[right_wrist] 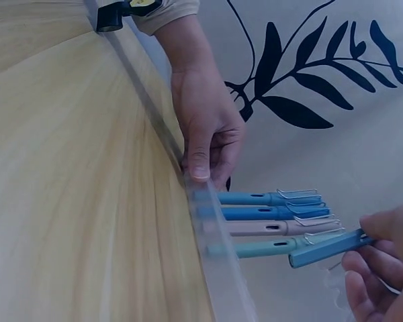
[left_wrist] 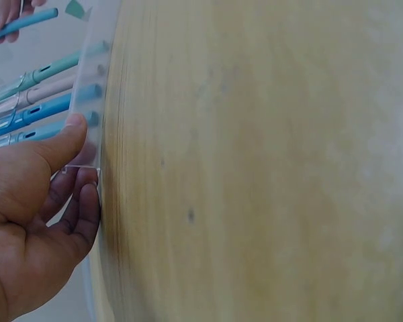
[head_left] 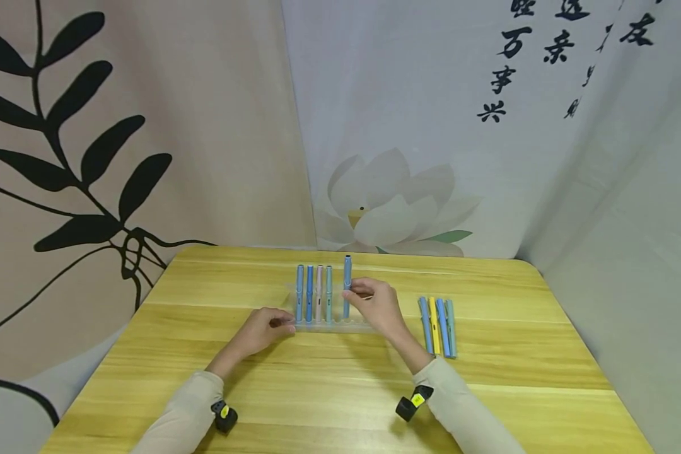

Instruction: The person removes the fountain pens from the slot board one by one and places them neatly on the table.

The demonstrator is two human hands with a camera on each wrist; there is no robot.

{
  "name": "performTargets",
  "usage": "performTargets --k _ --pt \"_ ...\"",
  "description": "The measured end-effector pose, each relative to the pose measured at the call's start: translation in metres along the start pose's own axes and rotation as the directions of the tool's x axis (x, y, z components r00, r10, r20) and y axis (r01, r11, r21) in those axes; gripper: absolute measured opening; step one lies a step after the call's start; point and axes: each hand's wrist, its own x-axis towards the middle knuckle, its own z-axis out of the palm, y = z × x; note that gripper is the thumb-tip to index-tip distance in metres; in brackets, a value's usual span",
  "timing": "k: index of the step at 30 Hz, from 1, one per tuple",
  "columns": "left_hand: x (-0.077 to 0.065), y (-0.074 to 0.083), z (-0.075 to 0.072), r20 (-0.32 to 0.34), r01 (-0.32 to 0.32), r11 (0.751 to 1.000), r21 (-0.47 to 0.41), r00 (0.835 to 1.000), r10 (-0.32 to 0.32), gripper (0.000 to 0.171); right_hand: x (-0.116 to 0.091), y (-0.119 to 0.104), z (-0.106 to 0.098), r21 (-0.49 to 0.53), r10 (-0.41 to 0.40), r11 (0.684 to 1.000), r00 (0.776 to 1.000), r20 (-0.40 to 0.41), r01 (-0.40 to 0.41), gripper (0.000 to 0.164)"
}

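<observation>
My left hand (head_left: pixel 265 329) pinches the left end of a clear plastic pen rack (head_left: pixel 331 327), thumb on its front wall and fingers curled at its corner. Upright in the rack's left part stand a light blue pen (head_left: pixel 299 291), a darker blue pen (head_left: pixel 309 291), a pale pink pen (head_left: pixel 319 291) and a green pen (head_left: pixel 329 291). To their right, my right hand (head_left: pixel 379 306) grips another blue pen (head_left: pixel 347 271) between thumb and fingers. In the right wrist view this held pen (right_wrist: pixel 326 249) tilts a little, its lower end short of the rack's front strip.
Right of the rack, a blue pen (head_left: pixel 426 325), a yellow pen (head_left: pixel 434 325), another blue pen (head_left: pixel 444 328) and a green pen (head_left: pixel 451 328) lie side by side on the wooden table (head_left: pixel 318 403). Printed curtains (head_left: pixel 232 126) hang behind the table's far edge.
</observation>
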Motion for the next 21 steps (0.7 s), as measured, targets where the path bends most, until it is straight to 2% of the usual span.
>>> performTargets --k 7,21 --pt "0.0 -0.001 0.0 0.008 0.012 1.0 -0.007 1.0 -0.012 0.027 -0.005 0.003 -0.014 -0.017 0.005 1.0 1.0 -0.03 -0.006 0.024" --pt "0.001 -0.002 0.0 0.009 0.01 1.0 0.001 1.0 -0.01 0.029 -0.015 0.016 -0.05 -0.067 0.018 0.998 0.997 -0.073 -0.023 0.028"
